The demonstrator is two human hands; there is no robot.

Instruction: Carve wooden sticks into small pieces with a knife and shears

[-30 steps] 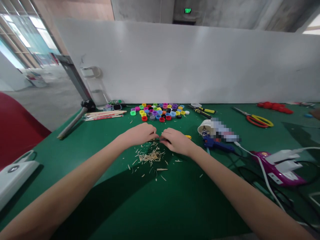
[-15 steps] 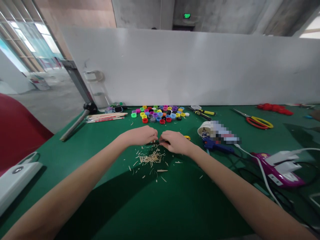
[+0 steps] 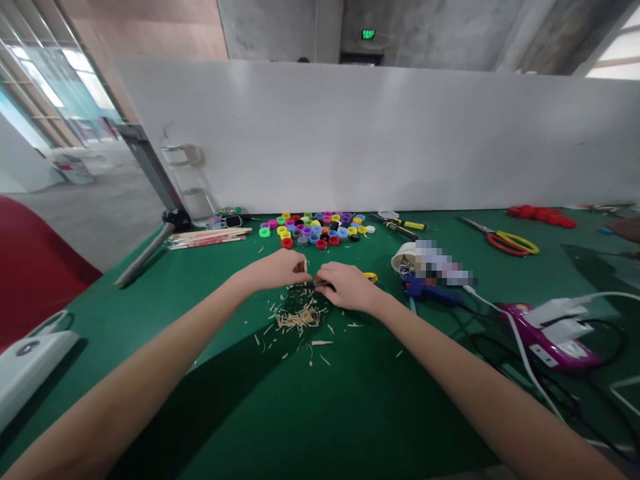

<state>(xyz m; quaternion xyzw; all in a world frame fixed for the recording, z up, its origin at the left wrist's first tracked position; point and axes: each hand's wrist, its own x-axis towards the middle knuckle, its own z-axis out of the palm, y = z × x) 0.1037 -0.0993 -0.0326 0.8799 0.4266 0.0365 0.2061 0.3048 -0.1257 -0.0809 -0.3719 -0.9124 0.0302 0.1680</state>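
My left hand and my right hand meet fingertip to fingertip over the green table. The left pinches a short pale wooden stick that points up. The right hand's fingers are closed around a small dark tool whose shape I cannot make out. Just below both hands lies a pile of wood shavings and splinters. A yellow ring lies just right of my right hand.
Colourful plastic caps and long wooden sticks lie at the back. A tipped white cup, blue glue gun, yellow-handled cutters, scissors, a purple device with cables are right. A white box sits far left.
My hands stayed together over the shavings. The pale stick in my left fingers now stands up more clearly. The view shifted slightly.
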